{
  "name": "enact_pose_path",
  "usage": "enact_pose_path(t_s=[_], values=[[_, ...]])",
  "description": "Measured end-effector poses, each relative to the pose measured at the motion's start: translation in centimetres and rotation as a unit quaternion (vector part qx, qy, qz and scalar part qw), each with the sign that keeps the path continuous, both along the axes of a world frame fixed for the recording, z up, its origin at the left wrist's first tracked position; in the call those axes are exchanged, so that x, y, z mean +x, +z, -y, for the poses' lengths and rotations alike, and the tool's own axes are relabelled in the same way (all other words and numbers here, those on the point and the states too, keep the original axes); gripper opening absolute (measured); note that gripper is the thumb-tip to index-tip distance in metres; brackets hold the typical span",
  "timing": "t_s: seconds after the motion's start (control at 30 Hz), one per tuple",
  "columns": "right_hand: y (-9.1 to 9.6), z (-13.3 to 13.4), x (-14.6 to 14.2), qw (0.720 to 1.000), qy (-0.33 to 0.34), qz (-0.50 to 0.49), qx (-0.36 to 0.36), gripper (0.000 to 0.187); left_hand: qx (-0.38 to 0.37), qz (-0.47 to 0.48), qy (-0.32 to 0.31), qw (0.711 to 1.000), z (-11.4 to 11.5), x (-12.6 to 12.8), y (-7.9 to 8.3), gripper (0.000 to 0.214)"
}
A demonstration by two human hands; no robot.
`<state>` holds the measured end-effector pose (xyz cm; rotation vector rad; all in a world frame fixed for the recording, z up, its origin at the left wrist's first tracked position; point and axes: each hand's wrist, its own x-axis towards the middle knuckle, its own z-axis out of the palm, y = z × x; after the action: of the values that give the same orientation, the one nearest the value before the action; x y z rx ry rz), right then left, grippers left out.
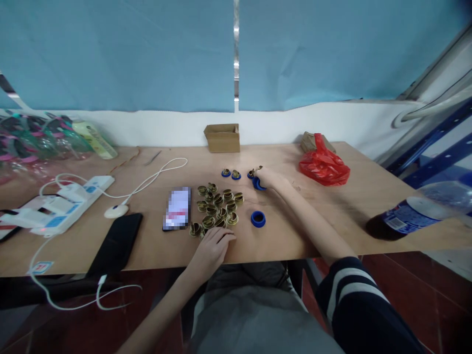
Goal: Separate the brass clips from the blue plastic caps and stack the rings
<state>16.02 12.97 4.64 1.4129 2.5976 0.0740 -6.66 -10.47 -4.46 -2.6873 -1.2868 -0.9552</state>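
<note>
Several small brass rings [218, 204] lie clustered in the middle of the wooden table [332, 216]. My left hand [212, 248] rests at the near edge of this cluster, fingers curled down over one or two of the rings. My right hand [267, 178] reaches further back and is closed on a blue ring [258, 184]. Another blue ring [258, 219] lies loose between my arms. Two brass pieces set in blue rings [230, 173] stand behind the cluster, and one more sits by my right fingertips.
A phone [177, 208] lies left of the brass rings, a black case [118, 242] and a white power strip [62, 204] with cables further left. A cardboard box [222, 137] stands at the back, a red plastic bag [323, 164] right, a dark bottle [416, 214] far right.
</note>
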Motion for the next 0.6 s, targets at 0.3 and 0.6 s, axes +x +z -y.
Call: enact_pose_path(t_s=[0.3, 0.6], values=[[0.2, -1.5, 0.1, 1.0, 0.009, -0.009, -0.009, 0.035, -0.004, 0.003, 0.003, 1.0, 0.0, 0.0, 0.0, 0.024], [0.7, -2.9, 0.7, 0.997, 0.032, -0.024, -0.061, 0.037, -0.007, 0.011, 0.002, 1.0, 0.1, 0.0, 0.0, 0.025]])
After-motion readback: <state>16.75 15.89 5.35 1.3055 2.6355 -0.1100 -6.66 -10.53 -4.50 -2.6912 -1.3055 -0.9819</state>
